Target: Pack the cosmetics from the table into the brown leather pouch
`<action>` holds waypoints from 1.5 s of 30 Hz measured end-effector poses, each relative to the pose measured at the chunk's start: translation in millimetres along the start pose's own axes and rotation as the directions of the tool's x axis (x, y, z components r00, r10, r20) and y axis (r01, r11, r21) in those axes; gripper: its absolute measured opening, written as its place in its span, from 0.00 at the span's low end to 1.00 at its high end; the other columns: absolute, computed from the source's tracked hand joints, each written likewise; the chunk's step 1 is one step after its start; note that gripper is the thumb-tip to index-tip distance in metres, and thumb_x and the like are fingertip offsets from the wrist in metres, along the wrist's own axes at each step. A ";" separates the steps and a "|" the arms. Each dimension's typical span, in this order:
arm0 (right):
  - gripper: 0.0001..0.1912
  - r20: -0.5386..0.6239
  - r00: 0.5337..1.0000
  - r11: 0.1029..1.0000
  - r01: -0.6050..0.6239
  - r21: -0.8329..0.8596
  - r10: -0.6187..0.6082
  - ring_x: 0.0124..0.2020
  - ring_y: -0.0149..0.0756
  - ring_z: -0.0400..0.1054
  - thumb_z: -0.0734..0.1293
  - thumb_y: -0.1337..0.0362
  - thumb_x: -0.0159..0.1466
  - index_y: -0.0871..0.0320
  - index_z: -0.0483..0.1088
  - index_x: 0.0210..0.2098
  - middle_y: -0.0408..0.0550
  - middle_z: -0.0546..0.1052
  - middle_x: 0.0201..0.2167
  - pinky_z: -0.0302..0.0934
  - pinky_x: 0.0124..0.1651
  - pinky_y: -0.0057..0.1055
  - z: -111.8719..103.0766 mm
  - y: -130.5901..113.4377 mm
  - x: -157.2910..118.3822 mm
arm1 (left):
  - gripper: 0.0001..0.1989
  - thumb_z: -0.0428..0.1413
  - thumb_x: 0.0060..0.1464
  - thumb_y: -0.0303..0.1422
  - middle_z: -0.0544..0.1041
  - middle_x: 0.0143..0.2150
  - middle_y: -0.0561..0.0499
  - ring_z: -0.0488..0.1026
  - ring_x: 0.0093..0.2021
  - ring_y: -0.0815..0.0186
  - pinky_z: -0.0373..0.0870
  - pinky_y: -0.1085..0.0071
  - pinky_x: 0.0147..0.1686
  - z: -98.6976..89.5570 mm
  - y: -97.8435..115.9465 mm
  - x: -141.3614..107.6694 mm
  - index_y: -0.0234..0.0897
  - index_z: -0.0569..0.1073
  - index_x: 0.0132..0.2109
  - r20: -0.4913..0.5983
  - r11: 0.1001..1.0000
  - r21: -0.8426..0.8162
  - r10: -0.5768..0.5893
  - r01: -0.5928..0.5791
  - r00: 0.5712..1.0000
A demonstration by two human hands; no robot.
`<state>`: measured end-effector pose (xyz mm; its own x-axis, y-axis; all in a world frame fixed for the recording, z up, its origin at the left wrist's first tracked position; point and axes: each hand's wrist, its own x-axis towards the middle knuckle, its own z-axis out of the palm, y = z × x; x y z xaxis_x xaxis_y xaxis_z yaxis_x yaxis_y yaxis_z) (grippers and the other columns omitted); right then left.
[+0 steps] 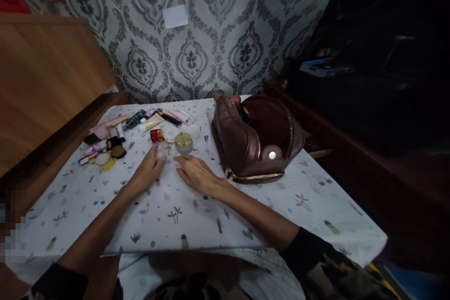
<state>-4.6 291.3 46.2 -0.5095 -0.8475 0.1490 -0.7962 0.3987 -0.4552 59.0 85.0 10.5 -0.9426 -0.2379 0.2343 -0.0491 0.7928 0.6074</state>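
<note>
A squat, round, gold-lidded jar of pale, glass-like material [183, 143] stands with its axis upright just beyond the nearer right hand [197, 175], whose thumb and fingers are apart, while whether the left hand [149, 169], farther from it, grips anything cannot be told.

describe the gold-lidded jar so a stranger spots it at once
Find the open brown bag on the tablecloth. Left of it, just beyond the right hand, the jar sits nearest the bag in a row of three. Its gold lid sets it apart from the red container and pale pink container.
</note>
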 end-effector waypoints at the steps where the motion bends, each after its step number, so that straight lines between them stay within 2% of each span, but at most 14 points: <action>1: 0.15 0.001 1.000 1.000 -0.011 0.022 0.011 0.50 0.43 0.72 0.61 0.68 0.70 0.63 0.67 0.55 0.59 0.75 0.50 0.65 0.50 0.36 4.1 0.4 3.5 | 0.35 0.48 0.63 0.49 0.59 0.70 0.33 0.57 0.70 0.47 0.53 0.46 0.68 -0.1 -2.9 -3.2 0.31 0.56 0.68 0.039 0.999 0.013 0.032 -0.032 0.999; 5: 0.20 -0.032 0.998 0.991 -0.053 0.125 0.057 0.51 0.47 0.71 0.62 0.68 0.68 0.65 0.64 0.59 0.62 0.73 0.52 0.64 0.51 0.40 18.4 3.9 15.5 | 0.36 0.54 0.61 0.45 0.60 0.70 0.38 0.60 0.69 0.50 0.58 0.51 0.67 1.7 0.0 -14.1 0.37 0.52 0.70 0.154 0.980 -0.075 0.193 -0.183 0.969; 8: 0.22 -0.097 0.993 0.974 -0.041 0.225 0.064 0.50 0.45 0.70 0.64 0.67 0.68 0.64 0.63 0.60 0.60 0.73 0.53 0.63 0.52 0.39 29.2 8.6 19.5 | 0.40 0.57 0.59 0.42 0.58 0.71 0.37 0.58 0.70 0.50 0.58 0.52 0.68 7.6 5.2 -15.3 0.37 0.49 0.71 0.170 0.958 -0.157 0.264 -0.238 0.950; 14: 0.15 -0.196 0.980 0.918 0.066 0.391 0.013 0.49 0.41 0.70 0.68 0.62 0.65 0.60 0.71 0.51 0.54 0.77 0.47 0.63 0.53 0.38 45.0 21.2 17.1 | 0.37 0.57 0.58 0.37 0.60 0.69 0.35 0.61 0.68 0.51 0.60 0.52 0.66 15.8 3.0 -12.4 0.37 0.51 0.69 0.149 0.944 -0.279 0.225 -0.177 0.963; 16: 0.15 -0.215 0.975 0.855 0.063 0.516 0.058 0.43 0.39 0.72 0.69 0.62 0.63 0.60 0.73 0.49 0.51 0.79 0.44 0.65 0.50 0.36 47.2 24.6 15.7 | 0.36 0.59 0.57 0.38 0.65 0.66 0.36 0.67 0.65 0.53 0.64 0.54 0.63 14.2 5.9 -13.4 0.37 0.54 0.68 0.146 0.932 -0.338 0.188 -0.130 0.971; 19: 0.17 -0.215 0.964 0.698 0.046 0.715 0.156 0.38 0.37 0.73 0.70 0.58 0.61 0.60 0.74 0.47 0.49 0.80 0.39 0.67 0.44 0.35 48.9 28.4 14.4 | 0.35 0.60 0.56 0.39 0.73 0.57 0.39 0.75 0.55 0.57 0.70 0.59 0.56 11.9 13.8 -15.0 0.38 0.56 0.65 0.163 0.880 -0.473 0.142 -0.049 0.976; 22: 0.21 -0.164 0.959 0.530 0.017 0.848 0.232 0.35 0.38 0.73 0.73 0.52 0.57 0.60 0.75 0.44 0.49 0.80 0.36 0.67 0.36 0.32 48.6 30.3 14.7 | 0.31 0.62 0.54 0.40 0.75 0.53 0.42 0.75 0.51 0.59 0.72 0.64 0.49 13.7 18.7 -12.8 0.37 0.61 0.61 0.117 0.833 -0.553 0.104 -0.022 0.988; 26: 0.27 -0.080 0.950 0.404 -0.051 0.913 0.301 0.37 0.39 0.74 0.75 0.47 0.54 0.58 0.76 0.47 0.50 0.80 0.39 0.68 0.40 0.33 44.4 28.0 14.7 | 0.24 0.63 0.52 0.37 0.74 0.51 0.45 0.73 0.51 0.61 0.70 0.66 0.50 17.1 19.1 -5.7 0.37 0.66 0.53 0.009 0.838 -0.541 0.095 -0.075 0.995; 29: 0.31 -0.055 0.943 0.436 -0.100 0.894 0.330 0.33 0.37 0.72 0.74 0.44 0.53 0.59 0.76 0.48 0.50 0.80 0.37 0.68 0.39 0.34 39.4 24.8 13.2 | 0.22 0.60 0.56 0.35 0.74 0.54 0.44 0.73 0.52 0.60 0.71 0.64 0.49 15.3 24.1 -2.3 0.37 0.65 0.55 0.028 0.898 -0.422 0.151 -0.125 0.988; 31: 0.31 -0.052 0.938 0.501 -0.136 0.855 0.343 0.30 0.37 0.70 0.74 0.44 0.53 0.61 0.76 0.47 0.49 0.79 0.34 0.68 0.39 0.35 36.4 23.8 12.5 | 0.22 0.58 0.58 0.33 0.72 0.57 0.41 0.72 0.55 0.58 0.71 0.62 0.52 13.1 30.3 -1.2 0.37 0.63 0.58 0.066 0.934 -0.272 0.259 -0.233 0.964; 35: 0.28 -0.116 0.917 0.594 -0.147 0.791 0.381 0.37 0.42 0.73 0.76 0.47 0.47 0.59 0.75 0.41 0.50 0.80 0.37 0.69 0.43 0.38 35.8 25.5 13.5 | 0.25 0.54 0.61 0.30 0.70 0.60 0.36 0.67 0.62 0.54 0.66 0.58 0.60 13.0 41.6 -0.3 0.31 0.60 0.63 0.197 0.890 0.002 0.446 -0.455 0.873; 39: 0.28 -0.153 0.894 0.649 -0.179 0.739 0.422 0.36 0.46 0.74 0.77 0.46 0.43 0.56 0.73 0.37 0.50 0.80 0.35 0.70 0.42 0.41 39.7 27.6 15.1 | 0.25 0.51 0.64 0.32 0.70 0.59 0.33 0.68 0.61 0.52 0.69 0.56 0.58 19.6 40.8 -0.4 0.27 0.58 0.64 0.225 0.854 0.089 0.484 -0.512 0.846; 42: 0.32 -0.113 0.872 0.598 -0.227 0.769 0.476 0.37 0.49 0.75 0.79 0.48 0.39 0.52 0.70 0.40 0.51 0.80 0.35 0.70 0.44 0.45 38.7 26.0 14.6 | 0.28 0.53 0.63 0.35 0.70 0.59 0.35 0.68 0.62 0.53 0.70 0.56 0.57 23.8 32.3 0.0 0.31 0.57 0.66 0.189 0.876 0.015 0.471 -0.482 0.862; 45: 0.31 0.022 0.831 0.455 -0.327 0.828 0.556 0.36 0.50 0.76 0.79 0.46 0.41 0.48 0.69 0.41 0.54 0.80 0.36 0.72 0.42 0.44 34.5 23.2 14.5 | 0.30 0.57 0.61 0.37 0.70 0.60 0.39 0.67 0.63 0.54 0.69 0.59 0.59 24.4 23.7 1.8 0.37 0.58 0.66 0.146 0.911 -0.104 0.410 -0.398 0.900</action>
<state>-19.2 276.2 7.6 -0.8589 -0.4899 -0.1490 0.0746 0.1682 -0.9829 48.1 117.1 6.8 -0.9169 0.1933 0.3492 0.3653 0.7586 0.5394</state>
